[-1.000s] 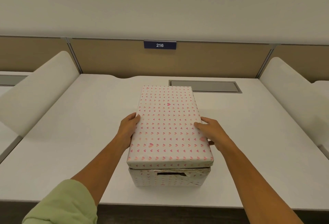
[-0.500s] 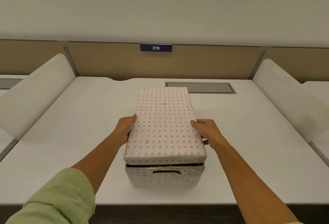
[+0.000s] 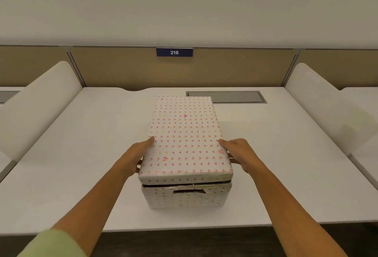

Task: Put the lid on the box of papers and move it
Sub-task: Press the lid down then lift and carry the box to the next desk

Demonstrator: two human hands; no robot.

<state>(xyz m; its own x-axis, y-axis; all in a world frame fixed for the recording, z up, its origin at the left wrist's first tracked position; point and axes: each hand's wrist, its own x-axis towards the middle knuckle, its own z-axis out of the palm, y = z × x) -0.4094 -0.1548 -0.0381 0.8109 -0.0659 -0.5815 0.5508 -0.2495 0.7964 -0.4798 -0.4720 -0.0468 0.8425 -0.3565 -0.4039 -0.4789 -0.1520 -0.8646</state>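
Your left hand [image 3: 134,157] and right hand [image 3: 242,154] hold the two long sides of the lid [image 3: 185,140], fingers pressed on it. The lid sits on the box [image 3: 184,197], with a dark gap in front. The box stands on the white table [image 3: 81,154], close to you

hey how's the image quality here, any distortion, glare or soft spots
Head view: wide-angle bowing curves the desk edges and partition; even, soft light, no glare; faint shadows beside the box; lid hearts sharp; green sleeve at the bottom corner is blurred.
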